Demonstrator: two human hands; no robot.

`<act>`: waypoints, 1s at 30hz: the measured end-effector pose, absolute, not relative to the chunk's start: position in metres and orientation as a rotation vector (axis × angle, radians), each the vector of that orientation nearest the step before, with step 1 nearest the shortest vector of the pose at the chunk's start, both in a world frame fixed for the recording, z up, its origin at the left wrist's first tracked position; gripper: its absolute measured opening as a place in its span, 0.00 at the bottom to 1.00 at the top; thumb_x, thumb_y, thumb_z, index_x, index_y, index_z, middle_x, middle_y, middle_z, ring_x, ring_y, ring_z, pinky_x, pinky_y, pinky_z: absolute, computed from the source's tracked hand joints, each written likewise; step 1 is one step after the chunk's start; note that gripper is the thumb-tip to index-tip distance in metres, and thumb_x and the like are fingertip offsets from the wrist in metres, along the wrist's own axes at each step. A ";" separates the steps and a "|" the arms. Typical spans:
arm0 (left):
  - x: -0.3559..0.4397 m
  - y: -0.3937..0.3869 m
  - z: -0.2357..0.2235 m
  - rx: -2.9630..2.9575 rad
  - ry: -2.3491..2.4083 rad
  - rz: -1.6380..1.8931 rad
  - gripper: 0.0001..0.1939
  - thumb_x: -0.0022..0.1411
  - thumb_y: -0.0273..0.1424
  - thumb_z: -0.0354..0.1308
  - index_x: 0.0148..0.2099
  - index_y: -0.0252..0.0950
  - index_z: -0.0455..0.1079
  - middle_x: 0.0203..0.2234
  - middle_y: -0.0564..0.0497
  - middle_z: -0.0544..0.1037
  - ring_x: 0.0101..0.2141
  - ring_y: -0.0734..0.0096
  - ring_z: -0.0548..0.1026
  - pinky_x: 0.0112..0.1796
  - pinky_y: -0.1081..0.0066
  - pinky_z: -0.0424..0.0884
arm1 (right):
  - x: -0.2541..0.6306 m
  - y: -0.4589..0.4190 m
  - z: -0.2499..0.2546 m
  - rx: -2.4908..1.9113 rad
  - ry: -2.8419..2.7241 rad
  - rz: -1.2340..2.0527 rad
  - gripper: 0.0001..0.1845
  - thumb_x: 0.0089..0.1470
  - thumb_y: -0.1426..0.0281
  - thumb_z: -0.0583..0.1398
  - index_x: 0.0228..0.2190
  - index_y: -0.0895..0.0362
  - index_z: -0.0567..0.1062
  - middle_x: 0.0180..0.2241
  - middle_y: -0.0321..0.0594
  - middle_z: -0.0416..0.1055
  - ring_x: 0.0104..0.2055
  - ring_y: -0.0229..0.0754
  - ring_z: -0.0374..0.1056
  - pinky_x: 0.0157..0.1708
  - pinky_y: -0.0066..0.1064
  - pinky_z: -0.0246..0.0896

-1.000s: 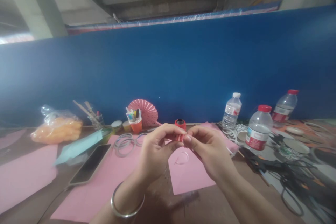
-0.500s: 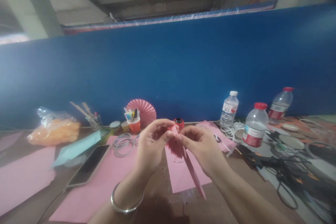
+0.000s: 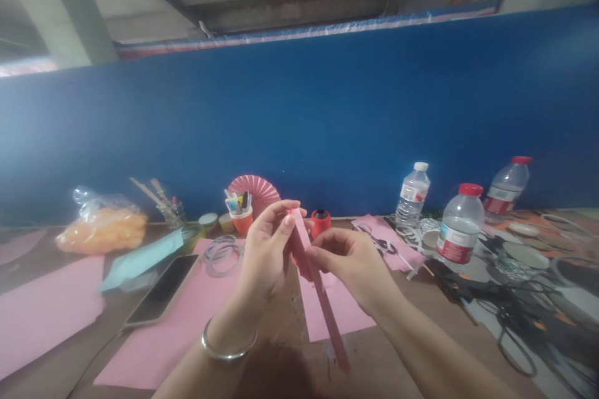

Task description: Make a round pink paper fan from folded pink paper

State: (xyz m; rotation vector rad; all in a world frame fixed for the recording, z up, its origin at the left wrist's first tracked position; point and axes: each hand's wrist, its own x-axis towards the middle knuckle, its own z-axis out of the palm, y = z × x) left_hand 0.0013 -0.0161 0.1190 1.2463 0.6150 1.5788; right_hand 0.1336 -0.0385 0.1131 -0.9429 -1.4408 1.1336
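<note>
My left hand (image 3: 269, 249) pinches the top end of a pleated pink paper strip (image 3: 322, 296), fingers closed on it. My right hand (image 3: 353, 262) grips the same strip a little lower, near its fanned folds. The strip hangs down and toward me over a pink paper sheet (image 3: 346, 312) on the brown table. A silver bangle (image 3: 227, 349) sits on my left wrist. Behind my hands stand a small red spool (image 3: 321, 221) and a finished pink paper fan (image 3: 255, 190).
A phone (image 3: 163, 290), grey rings (image 3: 222, 249), an orange pen cup (image 3: 241, 218), a jar of sticks (image 3: 168, 209) and a bag of orange stuff (image 3: 100, 227) lie left. Three water bottles (image 3: 456, 230) and tangled black cables (image 3: 519, 312) crowd the right. A blue partition (image 3: 327, 124) backs the table.
The folded pink packet held between my fingertips has been drawn out into a long pleated strip. My left hand rose with its top end; the right slid lower.
</note>
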 end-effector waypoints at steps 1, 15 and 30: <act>0.001 -0.016 0.119 1.233 0.603 1.597 0.10 0.55 0.30 0.57 0.41 0.36 0.66 0.32 0.50 0.73 0.29 0.74 0.73 0.29 0.76 0.71 | 0.133 -0.039 0.112 -0.943 -1.449 1.148 0.06 0.45 0.69 0.61 0.22 0.59 0.72 0.22 0.38 0.71 0.24 0.37 0.66 0.25 0.29 0.58; 0.000 -0.010 0.118 1.029 0.472 1.801 0.07 0.56 0.30 0.56 0.40 0.39 0.68 0.34 0.53 0.71 0.31 0.79 0.71 0.36 0.74 0.70 | 0.128 -0.040 0.108 -1.078 -1.566 1.058 0.12 0.48 0.64 0.59 0.21 0.58 0.74 0.19 0.37 0.69 0.22 0.35 0.62 0.22 0.27 0.55; 0.003 -0.012 0.122 0.910 0.327 1.876 0.05 0.57 0.28 0.55 0.38 0.40 0.67 0.29 0.55 0.70 0.26 0.80 0.70 0.28 0.77 0.68 | 0.120 -0.038 0.100 -1.047 -1.476 1.097 0.11 0.48 0.65 0.59 0.20 0.58 0.72 0.19 0.34 0.67 0.21 0.32 0.58 0.21 0.24 0.51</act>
